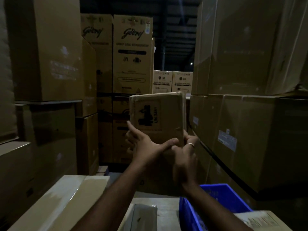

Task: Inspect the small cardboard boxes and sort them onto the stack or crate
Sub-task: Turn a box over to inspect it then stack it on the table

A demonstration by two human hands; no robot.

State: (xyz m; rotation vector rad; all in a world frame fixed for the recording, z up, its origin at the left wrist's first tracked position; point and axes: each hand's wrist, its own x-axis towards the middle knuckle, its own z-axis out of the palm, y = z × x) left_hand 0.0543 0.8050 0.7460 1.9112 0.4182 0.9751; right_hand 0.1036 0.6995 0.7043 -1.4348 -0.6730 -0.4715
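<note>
Crate (216, 200) right of carton (66, 197)

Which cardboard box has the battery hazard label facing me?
The small box held up in both hands: left hand, right hand. Its black battery label faces the camera; the big cartons around show brand logos or plain sides.

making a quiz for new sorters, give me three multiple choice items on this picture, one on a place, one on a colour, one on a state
1. Where is the crate?
A. lower right
B. upper left
C. top centre

2. What colour is the crate?
A. red
B. blue
C. green

3. How is the small box held?
A. lying in the crate
B. by one hand
C. upright by both hands

Answers:
1 A, it sits under the right forearm.
2 B, its walls are bright blue.
3 C, the left hand and right hand grip its lower end.
</note>
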